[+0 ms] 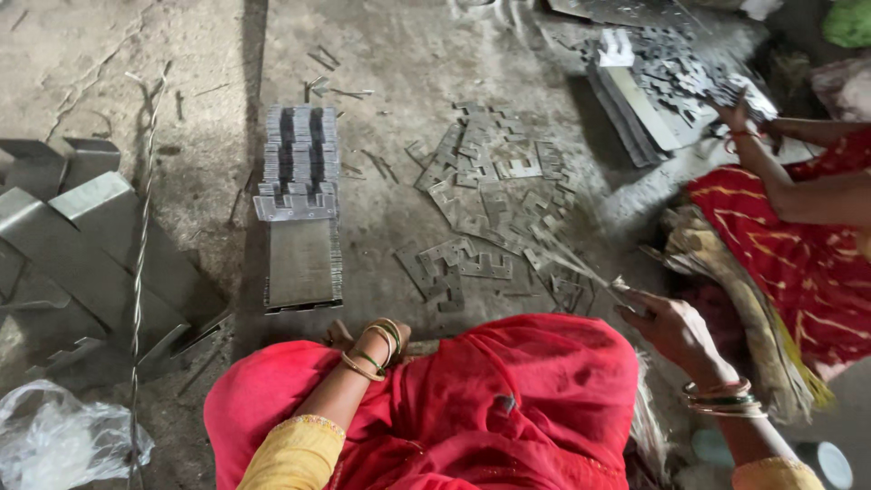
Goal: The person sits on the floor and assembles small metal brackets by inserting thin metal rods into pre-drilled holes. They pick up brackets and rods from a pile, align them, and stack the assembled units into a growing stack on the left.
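Item 1, nearest, 6 o'clock: my lap in red cloth (508,399). My left hand (340,338), at 7 o'clock from the scattered parts, is tucked behind the knee; I cannot tell how its fingers stand or whether they hold anything.

Item 2, 4 o'clock: my right hand (667,327), fingers pinched shut on the end of a thin stamped metal plate (581,265) that slants toward 10 o'clock over the floor. I judge it light, stiff, slick and sharp-edged; best taken by a flat face near one end, clear of the cut notches.

Item 3, 12 o'clock of my lap: loose notched plates (494,204) strewn on the concrete floor (399,54).

Item 4, 10 o'clock: neat stack of plates (299,172).

Item 5, 9 o'clock: folded sheet-metal channels (82,236); clear plastic bag (63,436) below them.

Item 6, 2 o'clock, farthest: another person's hand (735,118) at a second heap of plates (671,77).
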